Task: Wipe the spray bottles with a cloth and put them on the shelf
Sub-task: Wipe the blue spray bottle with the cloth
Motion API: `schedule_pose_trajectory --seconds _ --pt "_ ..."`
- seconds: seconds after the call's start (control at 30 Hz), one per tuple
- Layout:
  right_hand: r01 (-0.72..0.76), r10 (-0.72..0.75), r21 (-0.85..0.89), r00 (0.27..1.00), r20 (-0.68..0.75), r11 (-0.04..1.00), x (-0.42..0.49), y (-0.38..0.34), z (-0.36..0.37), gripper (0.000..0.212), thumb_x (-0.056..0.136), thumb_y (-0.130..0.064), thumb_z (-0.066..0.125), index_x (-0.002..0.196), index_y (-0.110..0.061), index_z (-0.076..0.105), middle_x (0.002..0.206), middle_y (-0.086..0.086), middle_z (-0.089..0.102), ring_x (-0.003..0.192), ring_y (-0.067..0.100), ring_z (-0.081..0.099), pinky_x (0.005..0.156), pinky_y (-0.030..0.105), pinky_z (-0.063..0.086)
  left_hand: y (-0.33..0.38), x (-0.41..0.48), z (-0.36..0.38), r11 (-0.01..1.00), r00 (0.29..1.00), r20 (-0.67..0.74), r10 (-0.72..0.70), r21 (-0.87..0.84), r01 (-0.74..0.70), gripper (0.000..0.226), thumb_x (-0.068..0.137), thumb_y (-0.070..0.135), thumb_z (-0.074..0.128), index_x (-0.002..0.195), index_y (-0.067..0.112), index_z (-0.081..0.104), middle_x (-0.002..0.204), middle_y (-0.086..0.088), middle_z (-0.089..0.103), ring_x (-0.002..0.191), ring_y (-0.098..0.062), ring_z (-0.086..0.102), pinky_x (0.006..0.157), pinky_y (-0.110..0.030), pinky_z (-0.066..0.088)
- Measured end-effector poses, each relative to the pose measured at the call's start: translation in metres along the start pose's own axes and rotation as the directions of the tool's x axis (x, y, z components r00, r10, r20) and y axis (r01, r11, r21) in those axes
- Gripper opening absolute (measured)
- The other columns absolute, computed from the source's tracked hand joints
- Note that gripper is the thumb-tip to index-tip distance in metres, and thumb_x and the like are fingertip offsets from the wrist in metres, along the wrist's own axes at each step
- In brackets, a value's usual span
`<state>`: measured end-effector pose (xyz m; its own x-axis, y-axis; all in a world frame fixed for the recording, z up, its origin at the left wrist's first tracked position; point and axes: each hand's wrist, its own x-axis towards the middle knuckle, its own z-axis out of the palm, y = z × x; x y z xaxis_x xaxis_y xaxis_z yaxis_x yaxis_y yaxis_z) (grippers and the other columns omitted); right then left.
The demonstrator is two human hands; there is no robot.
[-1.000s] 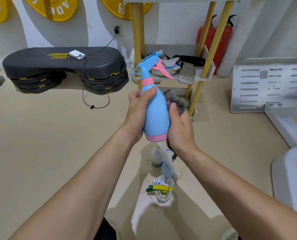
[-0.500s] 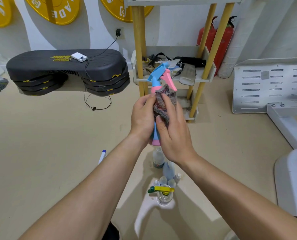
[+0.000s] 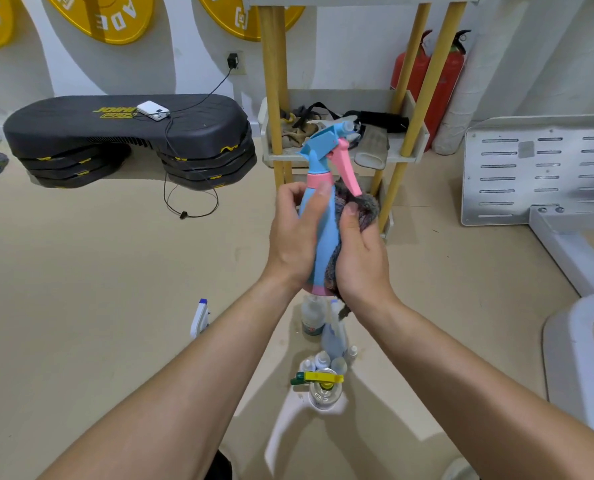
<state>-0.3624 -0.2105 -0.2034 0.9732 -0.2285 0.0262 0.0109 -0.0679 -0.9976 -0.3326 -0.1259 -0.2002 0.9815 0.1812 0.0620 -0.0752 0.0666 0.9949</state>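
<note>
My left hand (image 3: 293, 237) grips a blue spray bottle (image 3: 323, 237) with a pink collar, trigger and base, held upright in front of me. My right hand (image 3: 359, 258) holds a grey fuzzy cloth (image 3: 361, 209) against the bottle's right side. Several other bottles (image 3: 325, 334) stand on the floor below my hands, one with a yellow and green spray head (image 3: 318, 378). A white sprayer with a blue tip (image 3: 199, 317) lies on the floor to the left. The shelf unit (image 3: 416, 140) with yellow posts stands just behind the bottle.
The shelf's lower tier holds gloves and straps. A black stepper platform (image 3: 129, 133) with a charging white device sits at the left. A red fire extinguisher (image 3: 444, 81) stands behind the shelf. A white metal machine base (image 3: 538, 168) lies at the right.
The cloth has shifted from the front of the bottle's neck to its right side, so the blue body shows again. The bottle's nozzle now points up and to the right.
</note>
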Motion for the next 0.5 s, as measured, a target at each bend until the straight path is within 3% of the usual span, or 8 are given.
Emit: schedule_pose_trajectory --seconds 0.07,0.13,0.23,0.3,0.4,0.5 --pt "0.032 -0.032 -0.032 0.999 -0.008 0.999 0.003 0.001 0.001 0.026 0.107 -0.046 0.035 0.121 -0.037 0.055 0.11 -0.012 0.067 0.106 0.011 0.064 0.098 0.044 0.051 -0.002 -0.003 0.001 0.994 0.999 0.011 0.051 0.092 -0.052 0.044 0.072 0.061 0.069 0.098 0.03 0.052 0.104 0.005 0.064 0.092 -0.009 0.065 0.081 -0.031 0.055" --pt "0.131 -0.129 -0.118 0.991 0.02 0.984 -0.001 0.003 0.001 0.041 0.105 -0.048 0.034 0.138 -0.031 0.05 0.129 -0.008 0.063 0.118 0.012 0.059 0.102 0.041 0.049 -0.002 0.0 0.0 0.996 1.0 -0.029 0.008 0.093 -0.006 0.035 0.079 0.051 0.07 0.097 0.027 0.054 0.095 0.007 0.066 0.083 -0.007 0.065 0.076 -0.03 0.053" --pt "0.329 -0.306 -0.238 0.943 0.128 0.914 -0.004 0.011 -0.001 0.056 0.101 -0.05 0.034 0.153 -0.03 0.036 0.15 -0.009 0.049 0.135 0.009 0.047 0.107 0.032 0.043 0.003 0.009 -0.007 0.991 0.992 -0.054 -0.111 -0.084 0.106 0.033 0.084 0.039 0.071 0.099 0.012 0.059 0.084 -0.002 0.065 0.071 -0.014 0.063 0.067 -0.032 0.051" --pt "0.344 -0.31 -0.208 0.934 0.179 0.915 -0.003 0.018 -0.001 0.058 0.101 -0.052 0.035 0.153 -0.027 0.037 0.15 -0.009 0.05 0.137 0.008 0.047 0.11 0.036 0.043 0.008 0.013 -0.014 0.973 0.988 -0.042 -0.149 -0.182 0.139 0.045 0.076 0.042 0.073 0.101 0.006 0.064 0.085 -0.009 0.066 0.074 -0.021 0.063 0.069 -0.033 0.051" --pt "0.055 -0.054 -0.001 0.991 0.126 0.999 -0.005 0.023 -0.001 0.042 0.103 -0.051 0.041 0.133 -0.027 0.058 0.125 -0.011 0.068 0.118 0.009 0.063 0.103 0.038 0.049 0.013 0.016 -0.023 0.944 0.976 -0.039 -0.215 -0.264 0.197 0.049 0.065 0.049 0.078 0.094 0.012 0.065 0.091 -0.015 0.067 0.081 -0.029 0.063 0.076 -0.042 0.052" --pt "-0.269 0.249 0.158 0.959 0.136 0.95 -0.001 0.012 -0.005 0.038 0.105 -0.044 0.045 0.123 -0.015 0.062 0.116 -0.001 0.07 0.103 0.014 0.065 0.086 0.027 0.051 0.011 0.019 -0.031 0.897 0.961 0.074 -0.265 -0.348 0.274 0.056 0.058 0.049 0.08 0.098 0.013 0.064 0.095 -0.016 0.065 0.083 -0.032 0.064 0.081 -0.046 0.053"
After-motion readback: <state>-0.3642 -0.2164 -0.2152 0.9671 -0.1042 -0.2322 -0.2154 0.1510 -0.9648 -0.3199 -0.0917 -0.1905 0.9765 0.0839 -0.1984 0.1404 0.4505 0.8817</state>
